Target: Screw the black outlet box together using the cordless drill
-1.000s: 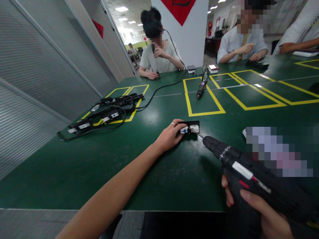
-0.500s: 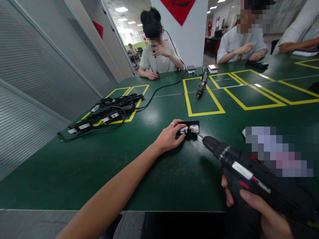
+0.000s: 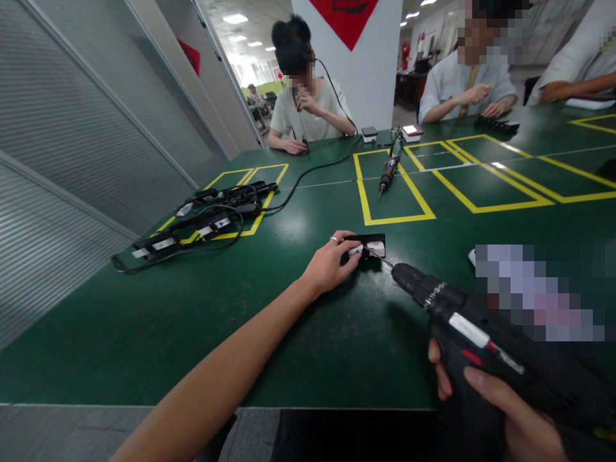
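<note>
My left hand (image 3: 332,262), with a ring on one finger, grips the left end of a small black plastic part (image 3: 376,237) standing on the green table. White labels show on its near face. My right hand (image 3: 500,391) is wrapped round the handle of a black cordless drill (image 3: 462,308), which points to the left and away from me. The thin bit (image 3: 382,259) in its chuck reaches the middle of the black part. Whether the tip sits in a hole or a screw is too small to tell.
Black adapters and cables (image 3: 216,215) lie bundled at the left. A corded electric screwdriver (image 3: 389,173) rests inside a yellow-taped rectangle. At the right lies a blurred-out flat object (image 3: 534,295). Across the table (image 3: 144,346), a person (image 3: 312,102) works with a screwdriver; others sit at the far right.
My left thumb has shifted slightly up against the black part's label. The drill and its bit stay nearly in place. Across the table, the person's raised hand has moved a little.
</note>
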`<action>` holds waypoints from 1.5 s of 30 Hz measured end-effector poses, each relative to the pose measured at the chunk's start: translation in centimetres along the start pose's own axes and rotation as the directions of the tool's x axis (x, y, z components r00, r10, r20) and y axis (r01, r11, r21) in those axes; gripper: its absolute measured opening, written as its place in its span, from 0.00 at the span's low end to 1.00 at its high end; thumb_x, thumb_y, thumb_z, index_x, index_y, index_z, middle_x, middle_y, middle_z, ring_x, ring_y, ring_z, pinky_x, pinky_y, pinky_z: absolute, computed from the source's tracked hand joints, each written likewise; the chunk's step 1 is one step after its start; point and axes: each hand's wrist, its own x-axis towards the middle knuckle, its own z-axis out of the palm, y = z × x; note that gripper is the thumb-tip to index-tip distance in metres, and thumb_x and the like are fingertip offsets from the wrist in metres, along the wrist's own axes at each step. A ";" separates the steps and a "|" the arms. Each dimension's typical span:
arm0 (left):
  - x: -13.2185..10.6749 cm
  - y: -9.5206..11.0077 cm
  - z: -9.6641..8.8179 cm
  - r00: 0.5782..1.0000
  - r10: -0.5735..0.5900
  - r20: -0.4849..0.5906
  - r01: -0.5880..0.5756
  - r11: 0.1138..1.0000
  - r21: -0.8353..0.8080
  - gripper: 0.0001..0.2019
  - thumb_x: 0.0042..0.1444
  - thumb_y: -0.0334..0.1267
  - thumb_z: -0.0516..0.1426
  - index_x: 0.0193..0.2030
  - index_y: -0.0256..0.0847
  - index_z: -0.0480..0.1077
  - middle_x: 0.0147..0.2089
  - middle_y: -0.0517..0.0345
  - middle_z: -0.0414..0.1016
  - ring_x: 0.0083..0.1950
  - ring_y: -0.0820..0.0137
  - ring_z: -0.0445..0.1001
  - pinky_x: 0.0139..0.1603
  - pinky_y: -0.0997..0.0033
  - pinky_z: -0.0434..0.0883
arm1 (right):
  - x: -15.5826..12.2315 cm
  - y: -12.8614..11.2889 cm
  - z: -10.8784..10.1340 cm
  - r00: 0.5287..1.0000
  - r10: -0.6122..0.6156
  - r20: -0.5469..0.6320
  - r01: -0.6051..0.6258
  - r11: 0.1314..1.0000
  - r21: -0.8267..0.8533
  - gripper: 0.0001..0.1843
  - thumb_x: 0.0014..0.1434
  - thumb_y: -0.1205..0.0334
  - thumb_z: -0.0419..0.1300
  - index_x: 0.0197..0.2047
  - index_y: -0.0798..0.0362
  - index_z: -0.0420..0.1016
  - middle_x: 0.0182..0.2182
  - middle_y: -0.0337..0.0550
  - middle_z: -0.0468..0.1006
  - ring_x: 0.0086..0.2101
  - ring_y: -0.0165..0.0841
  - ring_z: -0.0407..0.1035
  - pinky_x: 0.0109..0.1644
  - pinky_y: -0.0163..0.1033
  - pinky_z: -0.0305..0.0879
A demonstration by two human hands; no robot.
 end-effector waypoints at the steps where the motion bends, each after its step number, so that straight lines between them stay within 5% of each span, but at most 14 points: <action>1: 0.0 0.0 0.1 1.000 -0.001 -0.004 0.001 1.000 -0.001 0.14 0.62 0.40 0.52 0.53 0.42 0.69 0.59 0.50 0.64 0.55 0.63 0.70 0.58 0.57 0.70 | 0.0 0.0 0.0 1.000 -0.006 0.000 0.006 1.000 0.001 0.14 0.62 0.54 0.52 0.44 0.51 0.74 0.33 0.47 0.78 0.29 0.41 0.70 0.36 0.47 0.64; 45: 0.1 0.1 0.2 1.000 -0.009 -0.029 0.008 0.999 -0.032 0.14 0.63 0.41 0.51 0.51 0.40 0.70 0.57 0.50 0.65 0.55 0.65 0.70 0.59 0.59 0.69 | 0.0 -0.1 0.7 1.000 0.004 -0.031 -0.001 0.996 0.086 0.12 0.60 0.55 0.55 0.44 0.51 0.74 0.36 0.47 0.78 0.27 0.38 0.70 0.33 0.44 0.65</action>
